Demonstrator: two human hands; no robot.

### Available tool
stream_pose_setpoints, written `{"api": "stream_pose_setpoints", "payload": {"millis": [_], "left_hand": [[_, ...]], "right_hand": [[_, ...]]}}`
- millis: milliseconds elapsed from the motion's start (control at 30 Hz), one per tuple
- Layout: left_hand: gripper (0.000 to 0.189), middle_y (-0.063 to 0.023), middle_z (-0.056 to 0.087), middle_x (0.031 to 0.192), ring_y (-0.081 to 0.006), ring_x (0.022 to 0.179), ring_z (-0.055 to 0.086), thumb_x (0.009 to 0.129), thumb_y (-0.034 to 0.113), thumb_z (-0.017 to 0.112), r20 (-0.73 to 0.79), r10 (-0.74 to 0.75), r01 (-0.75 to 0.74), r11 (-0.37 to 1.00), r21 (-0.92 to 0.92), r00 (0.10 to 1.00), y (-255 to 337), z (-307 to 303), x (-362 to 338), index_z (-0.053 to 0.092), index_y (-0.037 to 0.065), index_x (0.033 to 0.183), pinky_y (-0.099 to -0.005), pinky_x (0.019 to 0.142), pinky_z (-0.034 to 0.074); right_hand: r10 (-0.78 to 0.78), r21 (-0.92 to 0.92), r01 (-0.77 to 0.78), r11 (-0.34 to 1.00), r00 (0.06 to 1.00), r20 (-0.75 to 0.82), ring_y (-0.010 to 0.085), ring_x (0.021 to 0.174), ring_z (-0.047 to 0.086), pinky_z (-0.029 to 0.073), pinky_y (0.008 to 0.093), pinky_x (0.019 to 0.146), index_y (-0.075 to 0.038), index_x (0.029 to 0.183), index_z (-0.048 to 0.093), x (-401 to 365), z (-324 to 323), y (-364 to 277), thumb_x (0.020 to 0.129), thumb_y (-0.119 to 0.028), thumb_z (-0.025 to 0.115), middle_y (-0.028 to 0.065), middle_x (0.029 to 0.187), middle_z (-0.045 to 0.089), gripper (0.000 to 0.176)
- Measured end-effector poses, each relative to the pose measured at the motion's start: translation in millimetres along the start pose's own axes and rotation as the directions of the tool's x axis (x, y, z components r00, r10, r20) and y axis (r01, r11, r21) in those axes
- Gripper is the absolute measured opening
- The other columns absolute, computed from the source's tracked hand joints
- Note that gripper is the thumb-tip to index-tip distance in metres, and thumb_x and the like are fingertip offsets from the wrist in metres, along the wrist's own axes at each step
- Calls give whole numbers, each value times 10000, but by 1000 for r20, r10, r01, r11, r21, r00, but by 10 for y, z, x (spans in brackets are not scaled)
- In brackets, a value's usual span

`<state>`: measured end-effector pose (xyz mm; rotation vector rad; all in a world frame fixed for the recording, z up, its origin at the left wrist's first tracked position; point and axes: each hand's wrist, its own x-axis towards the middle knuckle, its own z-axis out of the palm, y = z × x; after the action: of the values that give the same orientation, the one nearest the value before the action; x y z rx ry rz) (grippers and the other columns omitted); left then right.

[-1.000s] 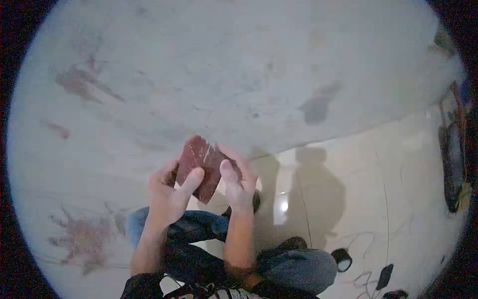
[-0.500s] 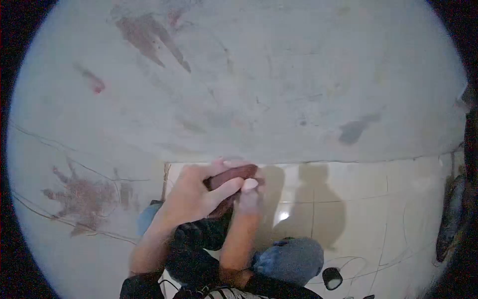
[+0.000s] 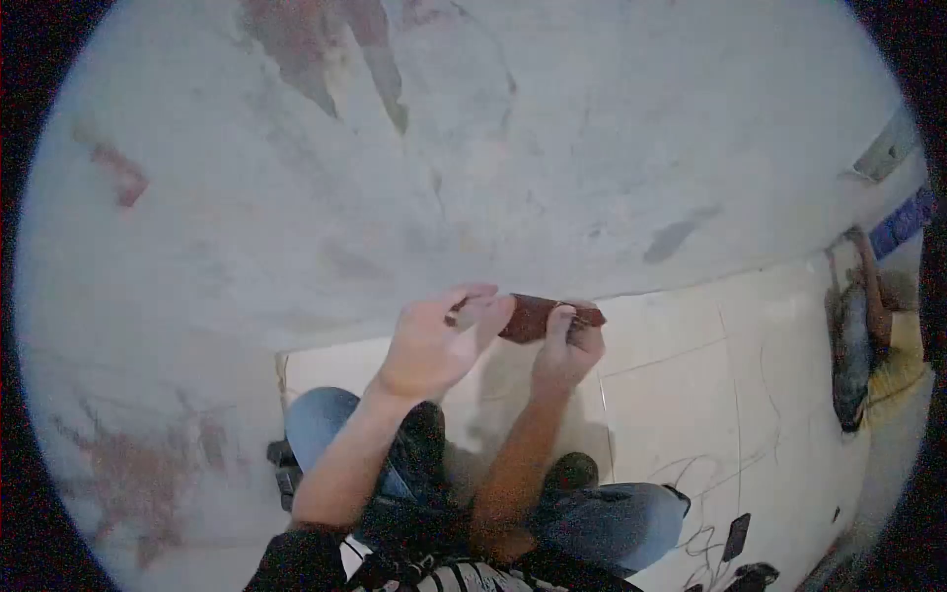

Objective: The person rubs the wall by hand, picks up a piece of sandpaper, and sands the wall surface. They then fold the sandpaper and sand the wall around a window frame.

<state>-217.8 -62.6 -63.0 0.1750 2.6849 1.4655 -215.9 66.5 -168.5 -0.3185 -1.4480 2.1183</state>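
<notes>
Wall point(image 3: 552, 148): pale, patchy plaster filled the upper and left field; reddish-brown stains point(image 3: 326, 49) sat near its top edge, and a grey smear sat towards its right.
Wall foot: the line where wall met tiled floor point(image 3: 691, 395) ran just behind both hands, rising towards the right.
Open room: bare tile lay to the right of the hands and below them, as far as the cables. On the left the wall closed in tight beside the left knee point(image 3: 321, 419).
Floor clutter: thin cables point(image 3: 705, 464) and a dark flat object point(image 3: 735, 538) lay near the lower right, well apart from the hands.
Legs: the right knee point(image 3: 612, 523), in blue denim like the left, showed under the forearms.
Reddish-brown sheet point(image 3: 533, 316): held in the air, seen nearly edge-on, roughly level, in front of the wall foot. It touched neither wall nor floor as far as could be seen.
Right hand point(image 3: 567, 350): closed on the sheet's right half, thumb on top, fingers curled beneath.
Left hand point(image 3: 434, 340): fingers point(image 3: 483, 301) extended and loosely spread, tips at the sheet's left end. A dark sliver showed between them. Whether it pinched the sheet or only touched it could not be told.
Sheet vs grip: it spanned the gap between the hands, most of its visible length on the right hand's side.
</notes>
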Motion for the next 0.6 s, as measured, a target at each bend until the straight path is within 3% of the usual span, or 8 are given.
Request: {"api": "stream_pose_setpoints", "payload": {"millis": [33, 67, 167, 267, 333, 433, 467, 600], "left_hand": [[303, -82, 728, 1007, -160, 914, 675, 931, 274, 635, -29, 61, -62, 998, -33, 998, -77, -70, -9, 690, 33, 1107, -318, 849, 509], [255, -88, 729, 1002, -165, 916, 681, 918, 220, 650, -35, 0, -2, 998, -69, 999, -110, -139, -24, 687, 40, 1095, -314, 849, 505], [304, -145, 723, 868, -193, 799, 702, 878, 266, 709, -137, -1, -23, 984, -179, 991, 41, -299, -196, 689, 3, 1028, -284, 744, 524], [266, -139, 719, 843, -211, 794, 709, 861, 238, 721, -191, 180, -171, 983, 61, 965, 68, -392, -234, 688, 11, 996, -302, 719, 531], [251, -131, 715, 838, -224, 774, 706, 840, 221, 738, -218, 245, -239, 969, 54, 945, 14, -388, -207, 686, 20, 982, -314, 704, 534], [250, -120, 712, 852, -233, 757, 702, 813, 202, 763, -203, 225, -222, 974, 41, 953, -111, -427, -308, 684, 22, 968, -329, 699, 538], [253, -117, 712, 860, -235, 754, 701, 805, 197, 771, -189, 198, -194, 980, 42, 962, -105, -438, -322, 684, 21, 964, -334, 701, 539], [259, -107, 712, 876, -230, 757, 696, 791, 206, 786, -170, 231, -247, 966, -78, 958, -151, -529, -315, 682, 25, 945, -338, 706, 536]], "right_hand": [[-40, 27, 41, 999, 999, -29, 121, 807, 562, 481, 282, 761, 21, 927, 596, 39, 46, -23, 972, -220, 604, 29, 852, 610, 246], [-100, -74, 102, 992, 995, 28, 132, 788, 553, 467, 285, 738, 6, 941, 582, 91, 88, -41, 1001, -236, 541, 36, 838, 596, 253], [-256, -370, 311, 875, 947, 192, 144, 787, 549, 459, 295, 740, -14, 949, 578, 198, 226, -477, 1014, -279, 505, 54, 835, 594, 283], [-209, -420, 246, 873, 969, 133, 147, 766, 534, 453, 308, 726, -27, 947, 575, 296, 561, -948, 1022, -290, 469, 54, 819, 581, 294], [-259, -440, 263, 859, 963, 71, 147, 736, 527, 452, 310, 695, -21, 944, 584, 417, 753, -1133, 1004, -298, 493, 49, 800, 575, 298], [-324, -442, 392, 807, 919, 223, 149, 708, 519, 447, 309, 668, -12, 933, 592, 435, 779, -1252, 975, -296, 530, 49, 781, 572, 294], [-358, -316, 431, 845, 895, 265, 146, 685, 513, 440, 298, 648, -2, 920, 594, 449, 799, -1305, 947, -294, 554, 65, 745, 566, 296], [-384, -432, 557, 710, 820, 425, 134, 681, 525, 447, 288, 644, 6, 933, 596, 628, 964, -1398, 925, -208, 590, 87, 714, 564, 214]]}}
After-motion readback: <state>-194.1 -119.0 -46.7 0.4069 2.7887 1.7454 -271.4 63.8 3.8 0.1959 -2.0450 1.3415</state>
